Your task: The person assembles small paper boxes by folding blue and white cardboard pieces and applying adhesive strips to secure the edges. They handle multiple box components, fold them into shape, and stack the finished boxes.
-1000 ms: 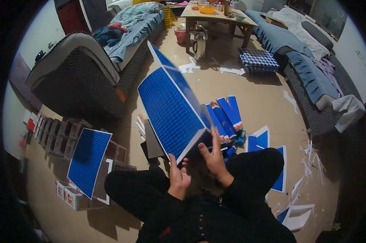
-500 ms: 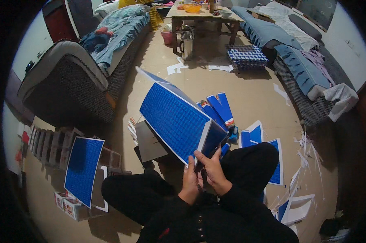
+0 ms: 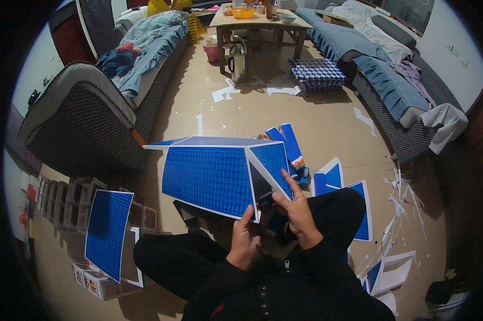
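Note:
Between my knees I hold a folded cardboard piece [image 3: 206, 174], blue with a roof-tile pattern and white edges, shaped like a model roof. My left hand [image 3: 244, 241] pinches the lower right corner of its front panel, thumb on top. The narrow end panel [image 3: 271, 160] is gripped by my right hand [image 3: 301, 216], with fingers on its outer face and thumb at its white edge. A dark wedge-shaped gap shows between these two panels. Behind the piece lie blue cardboard strips [image 3: 291, 143]. By my left knee leans a separate blue tile-patterned sheet [image 3: 109, 230].
Brick-patterned model parts [image 3: 70, 203] stand at left. Blue-and-white cut pieces [image 3: 362, 214] and paper offcuts [image 3: 400, 208] lie at right. Farther off are a thermos flask [image 3: 237, 63], a table [image 3: 257, 24], a checkered block-like object [image 3: 319, 75] and sofas [image 3: 396, 101] on both sides.
The folded piece has turned more level and come lower. Its end panel has swung away from the front panel, opening a gap. My right hand has moved right, apart from my left.

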Motion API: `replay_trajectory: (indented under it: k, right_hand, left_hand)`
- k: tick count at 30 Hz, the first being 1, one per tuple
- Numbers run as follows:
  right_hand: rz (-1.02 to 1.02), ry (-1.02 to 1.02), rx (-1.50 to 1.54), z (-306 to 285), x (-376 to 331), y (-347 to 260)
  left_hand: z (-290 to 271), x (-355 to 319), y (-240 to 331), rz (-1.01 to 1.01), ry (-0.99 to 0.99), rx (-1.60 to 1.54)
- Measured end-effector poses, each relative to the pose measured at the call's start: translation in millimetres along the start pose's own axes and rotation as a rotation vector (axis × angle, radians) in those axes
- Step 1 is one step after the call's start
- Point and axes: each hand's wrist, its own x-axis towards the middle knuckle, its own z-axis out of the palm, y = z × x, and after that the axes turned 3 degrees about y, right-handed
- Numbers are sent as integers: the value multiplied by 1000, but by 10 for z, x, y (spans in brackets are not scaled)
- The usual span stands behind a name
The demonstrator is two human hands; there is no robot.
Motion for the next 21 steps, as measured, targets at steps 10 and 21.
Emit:
replay_trajectory:
  k: [10, 21]
  right_hand:
    - [102, -70, -8, -262, 181, -402]
    - [276, -177, 383, 31, -117, -32]
  left_hand:
    - [-132, -77, 443, 84, 16, -139]
    - [-114, 206, 118, -9, -138, 127]
